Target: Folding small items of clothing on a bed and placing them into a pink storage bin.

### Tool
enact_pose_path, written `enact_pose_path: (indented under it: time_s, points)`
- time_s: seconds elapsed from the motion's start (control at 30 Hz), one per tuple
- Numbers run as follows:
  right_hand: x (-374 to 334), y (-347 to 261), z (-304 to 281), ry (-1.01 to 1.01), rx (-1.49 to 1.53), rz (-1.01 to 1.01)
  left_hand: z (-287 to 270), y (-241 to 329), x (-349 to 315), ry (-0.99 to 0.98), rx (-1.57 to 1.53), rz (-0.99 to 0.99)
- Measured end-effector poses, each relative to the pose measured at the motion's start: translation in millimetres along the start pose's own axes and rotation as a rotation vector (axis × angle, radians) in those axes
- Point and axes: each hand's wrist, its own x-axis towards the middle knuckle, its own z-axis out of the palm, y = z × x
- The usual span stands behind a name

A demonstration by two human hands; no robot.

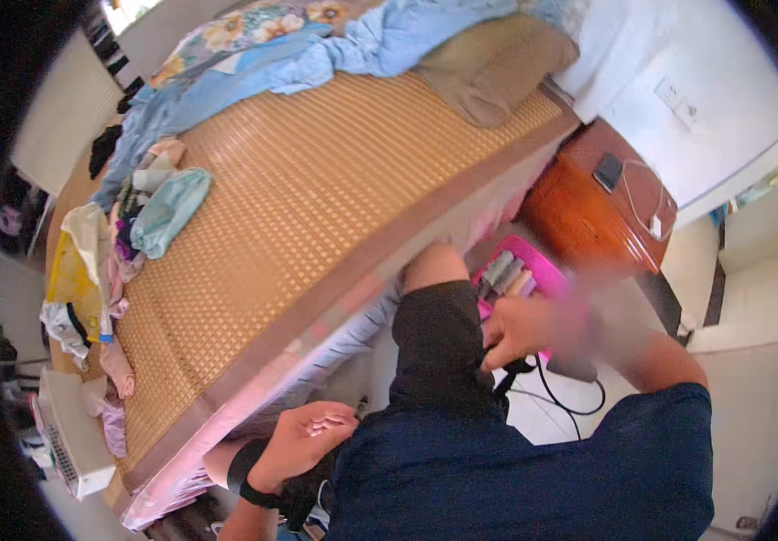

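Note:
My right hand [517,329] is over the near side of a bright pink basket [547,261], its fingers closed and pointing down. A black cable [547,383] comes out just under these fingers and loops to the right; the exact grip is hidden. Inside the basket lie several rolled grey and beige cloth bundles [503,270]. Beside my lap, at the edge of the bed, my left hand [306,444] has its fingers curled in toward the palm, and nothing shows in them. A black band [247,471] circles the left wrist.
A bed with a woven mat [281,198] fills the left and middle. Clothes [168,212] lie piled at its left end, a blue blanket [308,59] and brown pillow [506,68] at the back. A wooden nightstand [578,212] with a phone [607,171] stands right of the bed.

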Motion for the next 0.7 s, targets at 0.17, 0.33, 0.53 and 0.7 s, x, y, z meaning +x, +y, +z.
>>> enact_pose_path:
  time_s: [0.17,0.33,0.53,0.7]
  points:
    - [-2,31,-14,0.022,-0.060,-0.066,5,6,4,0.013,-0.013,-0.056]
    - [-11,46,-26,0.060,-0.068,0.040,10,11,9,-0.013,0.009,-0.078]
    - [-10,75,-39,0.079,-0.055,0.142,18,13,20,-0.028,0.023,-0.104]
    - [-2,99,-40,0.123,-0.070,0.113,27,22,28,0.003,0.018,-0.104]
